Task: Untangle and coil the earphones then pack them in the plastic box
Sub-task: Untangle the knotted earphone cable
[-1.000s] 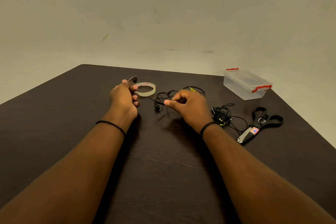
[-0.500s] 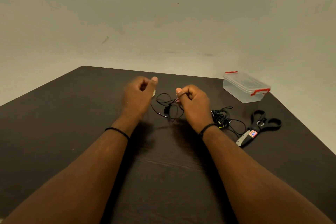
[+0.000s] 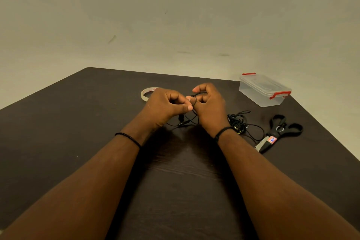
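Observation:
Black earphones (image 3: pixel 188 121) hang in loose loops between my two hands above the dark table. My left hand (image 3: pixel 165 106) pinches the cable with thumb and fingers. My right hand (image 3: pixel 209 103) is closed on the same cable, a loop showing over its fingers. The hands touch each other at mid-table. A second tangled pair of black earphones (image 3: pixel 238 122) lies on the table just right of my right wrist. The clear plastic box (image 3: pixel 264 91) with red clips stands at the back right, its lid on.
A roll of clear tape (image 3: pixel 146 92) lies behind my left hand. Black scissors (image 3: pixel 280 130) lie at the right, beside the second tangle. The dark table (image 3: pixel 78 122) ends at the far edge by a pale wall and at the right edge.
My hands have come together from apart and now meet over the cable. The earphones are lifted and bunched between them. The tape roll, hidden half a second ago, shows again behind my left hand.

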